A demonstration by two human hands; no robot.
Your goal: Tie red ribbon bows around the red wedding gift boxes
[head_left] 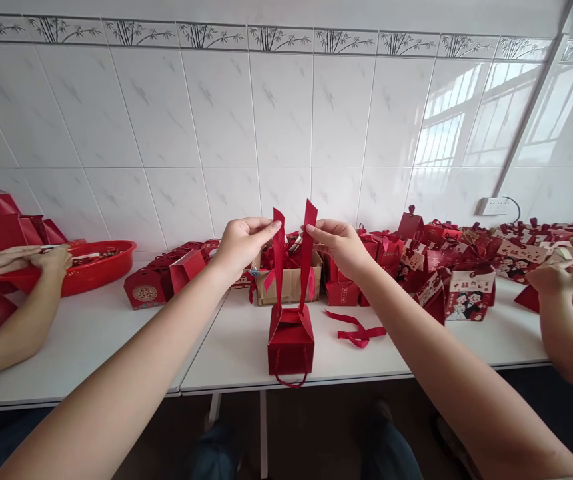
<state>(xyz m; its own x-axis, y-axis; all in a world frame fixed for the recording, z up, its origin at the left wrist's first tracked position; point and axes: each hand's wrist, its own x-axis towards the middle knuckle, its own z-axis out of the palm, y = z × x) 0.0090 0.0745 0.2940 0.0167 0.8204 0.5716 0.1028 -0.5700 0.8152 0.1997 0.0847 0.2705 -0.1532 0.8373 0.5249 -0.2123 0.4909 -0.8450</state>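
A small red gift box [290,350] stands upright near the table's front edge, its cord handle hanging over the front. A red ribbon [279,267] comes out of the box top, and its two ends are pulled straight up. Pinched between thumb and fingers of my left hand [246,247] is the left end. My right hand [341,247] pinches the other end, so both tails stand apart above the box. On the table right of the box lies a loose red ribbon piece [359,331].
Behind the box is a cardboard carton [289,290] with ribbons. Red gift boxes [149,287] stand left of it, and many printed boxes [470,293] crowd the right. A red basin [101,270] is at far left. Co-workers' hands [54,260] work at both sides.
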